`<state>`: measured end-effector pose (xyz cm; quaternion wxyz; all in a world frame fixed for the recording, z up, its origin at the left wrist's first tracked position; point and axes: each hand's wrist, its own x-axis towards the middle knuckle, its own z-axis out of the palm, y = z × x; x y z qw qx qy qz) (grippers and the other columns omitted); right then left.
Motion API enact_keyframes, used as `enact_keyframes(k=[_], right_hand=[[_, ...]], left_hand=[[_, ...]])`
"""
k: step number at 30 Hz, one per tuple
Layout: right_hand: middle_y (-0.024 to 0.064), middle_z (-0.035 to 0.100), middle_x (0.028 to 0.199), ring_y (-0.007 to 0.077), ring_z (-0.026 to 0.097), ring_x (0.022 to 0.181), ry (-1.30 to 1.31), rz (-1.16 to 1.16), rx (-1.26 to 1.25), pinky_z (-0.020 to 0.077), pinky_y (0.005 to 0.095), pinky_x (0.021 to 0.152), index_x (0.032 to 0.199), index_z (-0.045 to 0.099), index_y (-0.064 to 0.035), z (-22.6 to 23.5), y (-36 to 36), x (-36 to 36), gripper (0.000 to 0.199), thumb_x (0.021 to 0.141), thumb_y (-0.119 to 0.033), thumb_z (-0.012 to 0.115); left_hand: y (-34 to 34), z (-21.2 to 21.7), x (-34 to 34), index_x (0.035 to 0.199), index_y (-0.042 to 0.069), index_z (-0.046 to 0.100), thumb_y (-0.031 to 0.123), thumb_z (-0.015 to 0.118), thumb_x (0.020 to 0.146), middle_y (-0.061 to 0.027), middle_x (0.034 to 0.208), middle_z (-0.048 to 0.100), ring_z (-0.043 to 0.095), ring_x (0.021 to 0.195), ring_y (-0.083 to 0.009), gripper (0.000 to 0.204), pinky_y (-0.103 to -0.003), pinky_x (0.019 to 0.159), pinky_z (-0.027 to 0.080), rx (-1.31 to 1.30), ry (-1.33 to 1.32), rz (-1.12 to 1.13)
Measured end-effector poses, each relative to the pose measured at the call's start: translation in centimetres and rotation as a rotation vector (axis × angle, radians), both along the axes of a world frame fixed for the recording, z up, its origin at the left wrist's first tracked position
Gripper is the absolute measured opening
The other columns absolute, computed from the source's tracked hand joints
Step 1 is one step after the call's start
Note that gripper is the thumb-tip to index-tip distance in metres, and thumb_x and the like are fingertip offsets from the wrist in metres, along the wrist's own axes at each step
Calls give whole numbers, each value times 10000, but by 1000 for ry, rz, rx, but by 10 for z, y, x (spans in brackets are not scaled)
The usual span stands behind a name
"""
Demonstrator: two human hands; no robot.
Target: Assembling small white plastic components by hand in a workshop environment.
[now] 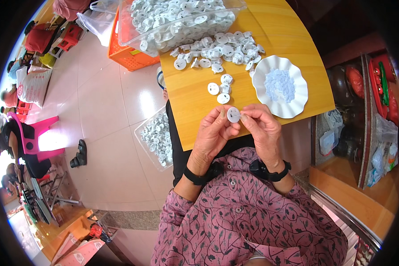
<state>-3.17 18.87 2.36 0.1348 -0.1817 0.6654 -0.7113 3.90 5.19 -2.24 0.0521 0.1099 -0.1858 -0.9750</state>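
Observation:
Over the table's near edge, my left hand [213, 132] pinches a small round white plastic part [233, 115] between thumb and fingers, its flat face with dark slots turned up. The thumb and fingers of my right hand [267, 131] are pinched together at the right edge of this part; whatever tiny thing they hold is too small to name. Just beyond my hands lie several like parts [213, 88]. A white plate with a wavy rim [298, 99] stands to the right, bearing a heap of small pale bluish pieces [279, 84].
A pile of white parts [217, 49] covers the far side of the wooden table [186, 119]. A clear bin [181, 22] full of them sits over an orange crate [127, 60]. Another clear tub [155, 137] stands on the floor at left. Shelves [363, 133] stand at right.

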Motion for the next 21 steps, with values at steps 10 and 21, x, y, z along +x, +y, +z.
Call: enact_keyframes(k=[10,21], right_hand=[[65,620,1050,114,623,938,37,0,49,517,239,814,987,712,6,-5,-1,-2,80,910,-15,707],[70,631,1036,131,635,942,52,6,65,523,254,822,984,721,4,-7,-1,-3,78,918,-27,694]], left_hand=[[-1,-1,-1,1203,-19,579,196,534,1051,-98,948,681,700,810,-151,267,-253,728,613,-15,-3,-20],[-1,0,-1,1137,3,597,214,534,1054,-98,925,692,704,772,-144,236,-250,722,613,-38,-52,-20]])
